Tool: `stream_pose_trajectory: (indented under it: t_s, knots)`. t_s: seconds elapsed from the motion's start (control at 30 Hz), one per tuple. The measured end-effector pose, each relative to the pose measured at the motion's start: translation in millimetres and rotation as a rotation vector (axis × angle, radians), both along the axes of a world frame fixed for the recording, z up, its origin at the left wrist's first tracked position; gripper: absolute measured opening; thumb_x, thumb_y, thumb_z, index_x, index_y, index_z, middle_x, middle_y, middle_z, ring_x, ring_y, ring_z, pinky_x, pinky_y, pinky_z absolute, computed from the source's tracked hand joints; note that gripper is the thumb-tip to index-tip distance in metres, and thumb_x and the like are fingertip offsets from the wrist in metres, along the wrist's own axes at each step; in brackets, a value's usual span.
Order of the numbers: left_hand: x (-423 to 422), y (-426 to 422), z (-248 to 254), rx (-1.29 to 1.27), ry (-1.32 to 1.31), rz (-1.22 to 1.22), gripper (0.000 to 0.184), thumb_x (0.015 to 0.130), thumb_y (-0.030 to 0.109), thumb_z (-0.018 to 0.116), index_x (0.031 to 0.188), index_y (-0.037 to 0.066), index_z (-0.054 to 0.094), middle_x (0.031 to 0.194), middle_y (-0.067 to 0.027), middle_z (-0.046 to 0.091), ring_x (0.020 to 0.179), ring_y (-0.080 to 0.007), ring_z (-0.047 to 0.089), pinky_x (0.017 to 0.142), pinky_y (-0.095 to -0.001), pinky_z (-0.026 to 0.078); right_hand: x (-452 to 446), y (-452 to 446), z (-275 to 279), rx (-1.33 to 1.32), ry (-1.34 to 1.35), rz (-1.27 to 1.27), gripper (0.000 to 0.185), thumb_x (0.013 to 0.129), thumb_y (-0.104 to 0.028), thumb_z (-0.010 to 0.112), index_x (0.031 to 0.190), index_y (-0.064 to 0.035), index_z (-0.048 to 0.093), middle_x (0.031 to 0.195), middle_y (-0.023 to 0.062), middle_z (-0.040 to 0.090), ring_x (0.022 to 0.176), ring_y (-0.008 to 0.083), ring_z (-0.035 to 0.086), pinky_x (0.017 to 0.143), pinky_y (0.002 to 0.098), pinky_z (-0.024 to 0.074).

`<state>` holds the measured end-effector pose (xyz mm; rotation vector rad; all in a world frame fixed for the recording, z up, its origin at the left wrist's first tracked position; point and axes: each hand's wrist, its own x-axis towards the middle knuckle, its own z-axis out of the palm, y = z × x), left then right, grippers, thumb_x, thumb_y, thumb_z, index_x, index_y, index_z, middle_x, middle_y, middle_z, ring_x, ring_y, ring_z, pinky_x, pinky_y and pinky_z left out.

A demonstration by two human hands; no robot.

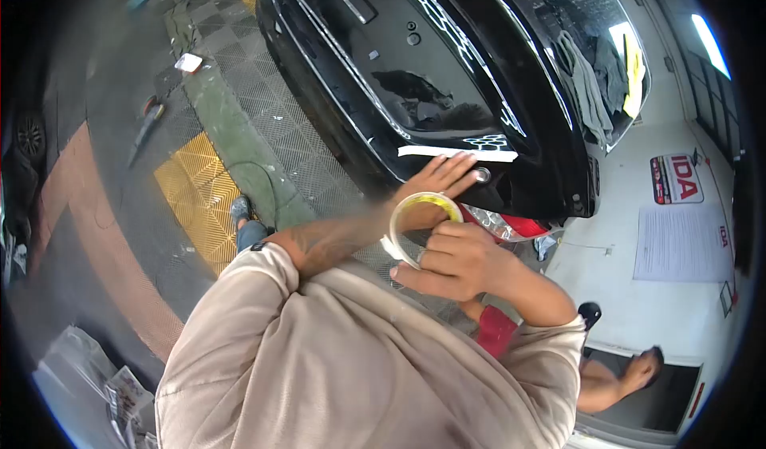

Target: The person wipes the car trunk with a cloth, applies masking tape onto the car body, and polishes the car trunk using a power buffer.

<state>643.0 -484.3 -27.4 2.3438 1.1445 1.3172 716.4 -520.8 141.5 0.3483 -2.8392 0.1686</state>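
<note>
A strip of white tape (456, 154) lies on the rear of a black car (335, 74). My left hand (439, 179) is flat against the car body just below the strip, its fingers stretched out and touching the strip's lower edge. In front of it, my right hand (459, 261) grips a roll of tape (396, 229), with its fingers wrapped round the roll's lower right side. A short loose end of tape hangs from the roll's left side. The roll partly hides my left wrist.
A red and clear tail light (511, 224) is right of my hands. Another person's arm (606, 385) shows at the lower right. A long tool (145, 132) lies on the floor at left. Signs (677, 179) hang on the white wall (594, 269).
</note>
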Motion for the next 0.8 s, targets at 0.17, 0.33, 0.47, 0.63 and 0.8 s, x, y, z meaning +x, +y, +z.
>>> stream_pose_trajectory:
  t_s: [0.17,0.33,0.47,0.63,0.8]
  knots:
    - [-45.2,-11.7,-30.8,-0.047,0.11,0.028,0.084,0.081,0.02,0.069,0.148,-0.004,0.025,0.158,-0.021,0.019,0.148,-0.0345,0.016,0.119,-0.0474,0.019,8.5,-13.0,-40.5,-0.239,0.092,-0.204,0.031,0.061,-0.004,0.079,0.091,-0.0088,0.074,0.061,-0.0013,0.05,0.051,0.0148,0.049,0.051,0.0282,0.0413]
    - [-33.2,-11.1,-15.3,-0.034,0.172,0.069,0.085,0.077,0.015,0.067,0.148,-0.004,0.026,0.158,-0.0196,0.024,0.147,-0.0325,0.022,0.119,-0.0459,0.022,22.6,-25.7,-65.0,-0.495,0.253,-0.431,0.024,0.067,0.002,0.071,0.091,-0.0046,0.072,0.059,0.0026,0.059,0.045,0.0162,0.052,0.046,0.0294,0.0422]
    - [-9.3,-0.8,24.3,0.107,0.19,0.052,0.084,0.073,0.012,0.068,0.146,-0.005,0.03,0.156,-0.0205,0.026,0.146,-0.0352,0.024,0.118,-0.0485,0.024,33.7,-35.8,-64.8,-0.583,0.363,-0.518,0.018,0.071,0.003,0.071,0.088,-0.0019,0.07,0.067,0.0072,0.067,0.048,0.0171,0.059,0.048,0.0285,0.0458]
    - [-6.3,1.3,32.2,0.051,0.239,0.096,0.081,0.074,0.01,0.066,0.146,-0.004,0.032,0.156,-0.0175,0.026,0.142,-0.0385,0.029,0.115,-0.0502,0.027,63.6,-45.8,-71.3,-0.668,0.464,-0.841,0.013,0.077,0.001,0.072,0.089,0.0013,0.069,0.073,0.0104,0.071,0.058,0.0175,0.066,0.057,0.0268,0.051]
    - [6.4,-2.6,40.8,0.054,0.208,0.182,0.081,0.074,0.01,0.067,0.146,-0.002,0.032,0.153,-0.0195,0.029,0.138,-0.0405,0.031,0.112,-0.0502,0.03,79.1,-66.1,-97.8,-0.842,0.462,-1.028,0.015,0.08,-0.002,0.073,0.095,-0.0015,0.071,0.085,0.0105,0.073,0.069,0.012,0.068,0.062,0.025,0.0517]
